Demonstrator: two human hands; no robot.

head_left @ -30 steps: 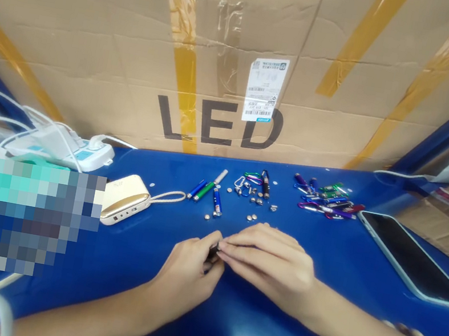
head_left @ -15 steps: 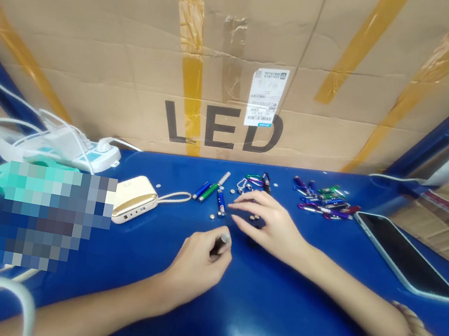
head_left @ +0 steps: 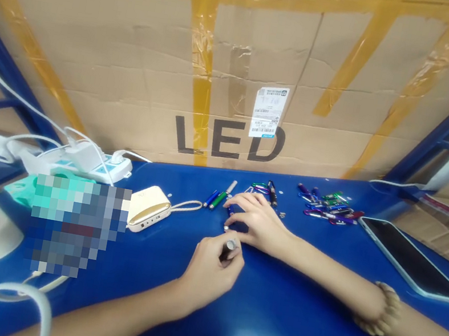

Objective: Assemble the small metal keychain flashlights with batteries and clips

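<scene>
My left hand (head_left: 214, 262) is closed around a small metal tube (head_left: 230, 245), which looks like a mini flashlight body; its round silver end shows at the top of the fist. Just beyond it, my right hand (head_left: 260, 223) is low over the table with fingers curved and apart. Between its fingertips and thumb lies a small silver button cell (head_left: 226, 228). A blue tube (head_left: 230, 209) is partly hidden behind those fingers. To their left lie a green tube (head_left: 217, 200) and another blue tube (head_left: 211, 198).
Several keychain flashlights with carabiners (head_left: 333, 206) lie in a pile at right, beside a phone (head_left: 412, 259). A black tube (head_left: 273, 193) is behind my right hand. At left are a cream power bank (head_left: 150, 210) and a power strip (head_left: 120, 170). A large cardboard box (head_left: 137, 71) stands behind.
My right hand has moved left and nearer, its fingertips now around the button cell. The left hand keeps hold of the tube. The whole view has shifted slightly.
</scene>
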